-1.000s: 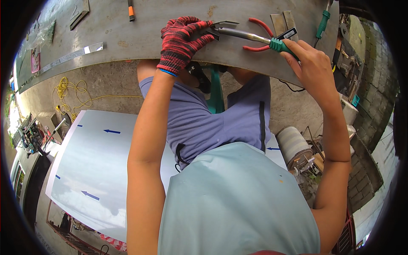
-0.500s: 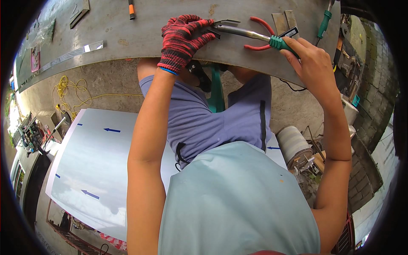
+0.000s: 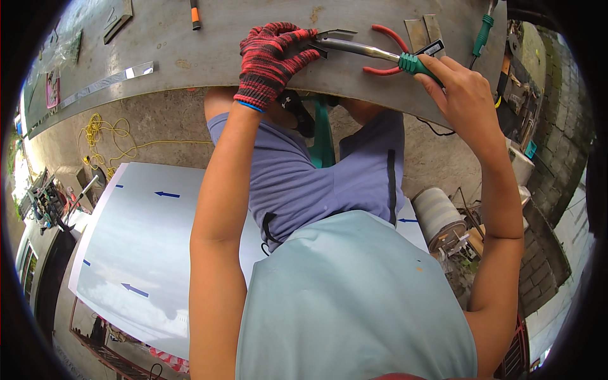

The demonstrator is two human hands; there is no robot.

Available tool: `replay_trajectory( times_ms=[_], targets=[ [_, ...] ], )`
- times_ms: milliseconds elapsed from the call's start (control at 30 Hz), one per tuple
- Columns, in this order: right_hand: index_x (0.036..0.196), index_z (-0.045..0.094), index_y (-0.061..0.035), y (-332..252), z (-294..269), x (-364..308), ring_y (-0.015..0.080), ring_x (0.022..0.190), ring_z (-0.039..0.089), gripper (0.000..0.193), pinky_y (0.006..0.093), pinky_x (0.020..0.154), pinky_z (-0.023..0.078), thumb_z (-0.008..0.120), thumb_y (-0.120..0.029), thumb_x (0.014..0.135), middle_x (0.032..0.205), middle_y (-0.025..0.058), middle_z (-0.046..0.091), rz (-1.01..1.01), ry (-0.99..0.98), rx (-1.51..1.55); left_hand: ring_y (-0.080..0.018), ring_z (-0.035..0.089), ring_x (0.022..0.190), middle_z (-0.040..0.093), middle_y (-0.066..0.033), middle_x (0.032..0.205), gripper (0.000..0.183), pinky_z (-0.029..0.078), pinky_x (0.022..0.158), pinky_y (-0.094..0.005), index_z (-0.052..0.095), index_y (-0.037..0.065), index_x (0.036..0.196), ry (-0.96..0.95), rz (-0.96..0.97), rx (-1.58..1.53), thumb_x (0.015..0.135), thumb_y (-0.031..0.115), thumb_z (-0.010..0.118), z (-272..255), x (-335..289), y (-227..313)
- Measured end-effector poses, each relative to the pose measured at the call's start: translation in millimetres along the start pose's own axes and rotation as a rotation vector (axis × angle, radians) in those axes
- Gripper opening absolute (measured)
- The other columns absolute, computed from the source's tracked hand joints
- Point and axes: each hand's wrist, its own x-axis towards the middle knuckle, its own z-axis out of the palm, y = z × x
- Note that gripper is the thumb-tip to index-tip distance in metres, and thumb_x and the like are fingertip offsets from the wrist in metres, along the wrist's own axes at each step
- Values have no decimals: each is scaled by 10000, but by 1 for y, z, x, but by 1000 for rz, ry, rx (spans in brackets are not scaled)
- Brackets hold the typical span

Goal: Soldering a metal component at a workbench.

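Gloved left grip [image 3: 272,63] closed on a dark piece [image 3: 339,31] over the near part of the desk [image 3: 221,50]; piece sits at its thumb and fingertips, two dark ends jutting out to the right, upper one longer; can't tell inside the glove whether they join; bare right grip [image 3: 465,88] wrapped round the green handle of a tool [image 3: 367,50], thumb and index finger forward on it; tool's metal barrel points left, its tip between the two dark ends, right by the glove's fingertips; can't tell if tip touches the piece; barrel passes across the red-handled pliers [image 3: 391,35] as seen from above, contact unclear; two flat plates [image 3: 416,35] lie just beyond the pliers; second green-handled tool [image 3: 483,31] near the desk's right end; orange-black handle [image 3: 196,16] and shiny strip [image 3: 107,83] on the left part of the desk, well apart from both grips; versus half a second ago, right grip and tool handle sit slightly further left, nearer the glove; left grip and dark piece practically in the same place; pliers and plates look unmoved; both grips as tightly closed as before.
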Motion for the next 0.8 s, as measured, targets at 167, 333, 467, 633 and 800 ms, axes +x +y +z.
replay_trajectory(
  times_ms=[167,333,467,633,800],
  targets=[
    [1233,686,-125,-1,0,-1,376,781,698,263,483,697,551,686,-275,1017,932,109,695,-10,15,16,-256,667,1093,755,-14,1164,488,475,1018,-423,826,339,1185,-12,-3,-12,733,503,907,0,0,0],
    [1232,690,-111,-2,0,-1,377,783,701,273,485,694,551,691,-275,1013,932,116,695,4,-4,6,-251,662,1100,755,-10,1162,493,479,1018,-416,827,336,1188,-12,-13,-2,729,494,913,1,-1,0],
    [1230,691,-106,-3,0,-1,376,785,703,275,485,695,552,691,-274,1013,932,117,695,7,-3,13,-251,661,1100,757,-11,1156,492,482,1014,-415,828,335,1187,-12,-5,4,727,488,915,0,-1,0],
    [1225,690,-103,-1,1,-1,374,797,707,273,485,701,552,687,-280,1016,935,116,700,-9,12,8,-253,665,1087,759,-12,1145,481,489,996,-412,830,333,1182,8,6,-16,731,479,915,1,0,-1],
    [1214,688,-103,-1,2,2,372,808,710,272,485,707,554,686,-289,1017,938,117,705,-10,-1,22,-254,665,1076,759,-13,1140,478,483,994,-414,832,331,1175,-4,-11,-17,728,476,918,0,0,1]
  ],
)
